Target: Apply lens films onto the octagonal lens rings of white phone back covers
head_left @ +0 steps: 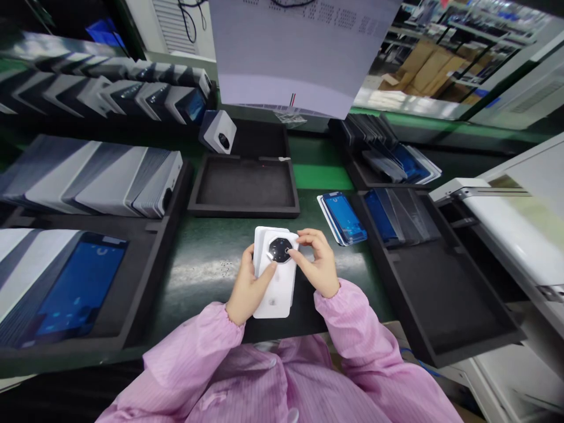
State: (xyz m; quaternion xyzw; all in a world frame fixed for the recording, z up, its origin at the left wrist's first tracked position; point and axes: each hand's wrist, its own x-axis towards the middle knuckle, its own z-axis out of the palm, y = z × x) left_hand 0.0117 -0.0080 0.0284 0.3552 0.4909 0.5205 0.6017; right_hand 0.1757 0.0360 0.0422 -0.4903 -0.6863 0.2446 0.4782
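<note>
Close in front of me I hold a white phone [277,288], back side up, with a round black camera module [280,250] near its top. Another white edge shows under it at the upper left and lower right; what that piece is, I cannot tell. My left hand [249,289] is closed on the left side, thumb lying on the back just below the camera. At the upper right corner, my right hand [318,261] grips the edge with its fingers while its thumb presses on the camera module. The undersides of both grips are hidden.
Blue-screened phone panels [346,218] lie stacked on the dark green table to the right. Black foam trays [247,210] stand ahead and on both sides. Rows of grey and white panels [106,176] fill the left trays. A large light grey panel [299,59] overhangs the back.
</note>
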